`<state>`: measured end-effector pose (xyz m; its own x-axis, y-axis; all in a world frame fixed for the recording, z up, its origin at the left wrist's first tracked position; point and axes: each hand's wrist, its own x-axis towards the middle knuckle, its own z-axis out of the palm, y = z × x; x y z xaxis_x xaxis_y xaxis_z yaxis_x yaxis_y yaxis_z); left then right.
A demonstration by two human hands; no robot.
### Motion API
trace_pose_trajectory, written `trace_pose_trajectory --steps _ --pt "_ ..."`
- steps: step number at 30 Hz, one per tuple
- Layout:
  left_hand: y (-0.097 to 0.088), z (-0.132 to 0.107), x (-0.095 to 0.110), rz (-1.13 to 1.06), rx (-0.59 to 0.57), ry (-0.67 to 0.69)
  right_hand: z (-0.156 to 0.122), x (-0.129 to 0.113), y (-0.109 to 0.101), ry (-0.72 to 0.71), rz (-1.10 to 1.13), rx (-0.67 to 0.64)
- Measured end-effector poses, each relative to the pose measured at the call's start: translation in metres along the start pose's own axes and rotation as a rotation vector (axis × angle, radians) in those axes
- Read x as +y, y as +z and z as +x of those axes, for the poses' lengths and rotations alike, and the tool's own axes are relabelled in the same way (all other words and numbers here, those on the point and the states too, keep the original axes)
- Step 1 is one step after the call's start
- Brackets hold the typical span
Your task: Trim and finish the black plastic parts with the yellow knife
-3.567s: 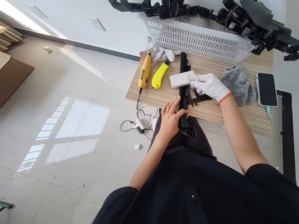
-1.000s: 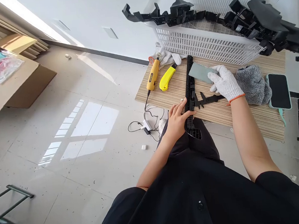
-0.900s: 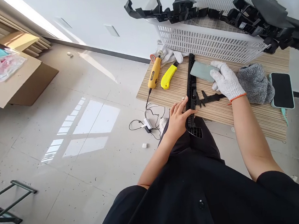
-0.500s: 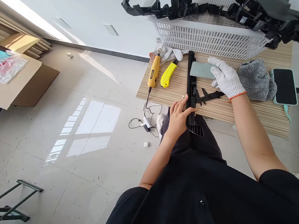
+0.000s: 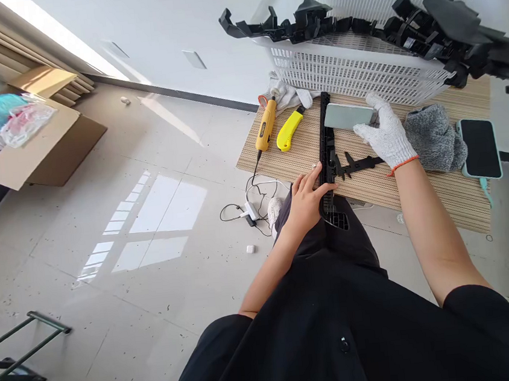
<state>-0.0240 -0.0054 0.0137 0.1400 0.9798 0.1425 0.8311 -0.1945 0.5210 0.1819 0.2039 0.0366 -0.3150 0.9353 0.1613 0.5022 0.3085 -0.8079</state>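
Observation:
My left hand (image 5: 306, 200) is bare and presses on the lower part of a long black plastic trim piece (image 5: 324, 140), its fingers over the near end at the table edge. My right hand (image 5: 383, 131) wears a white knit glove with an orange cuff. Its thumb and fingers straddle the right end of a flat pale-grey slab (image 5: 347, 116), seemingly gripping it by the edges. The slab's left end meets the trim piece. Below the right hand lies a thin black bracket-like piece (image 5: 358, 164).
A yellow corded rotary tool (image 5: 266, 125), a yellow utility knife (image 5: 290, 129), a grey cloth (image 5: 435, 138) and a phone (image 5: 480, 148) lie on the table. Behind stands a white basket (image 5: 360, 73) with a large black plastic part (image 5: 401, 26) across it. Cables (image 5: 256, 202) trail on the floor.
My right thumb and fingers have spread apart around the slab's right end. The slab has shifted slightly away from me. My left hand stays on the trim piece.

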Motion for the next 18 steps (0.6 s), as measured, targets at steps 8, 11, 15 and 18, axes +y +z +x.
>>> trace_pose_trajectory --steps 8,11,15,18 --pt "0.001 0.002 0.003 0.007 0.0 -0.008 0.006 0.007 0.008 0.136 0.135 0.044" --pt "0.003 0.001 0.001 0.004 0.001 -0.019 0.01 0.007 0.01 0.181 0.11 0.102" --pt "0.005 0.001 0.001 0.005 -0.017 -0.023 0.009 0.001 0.014 0.11 0.103 -0.017" --pt "0.004 0.001 0.0 0.016 -0.036 -0.016 0.007 0.0 0.017 0.093 0.064 0.037"
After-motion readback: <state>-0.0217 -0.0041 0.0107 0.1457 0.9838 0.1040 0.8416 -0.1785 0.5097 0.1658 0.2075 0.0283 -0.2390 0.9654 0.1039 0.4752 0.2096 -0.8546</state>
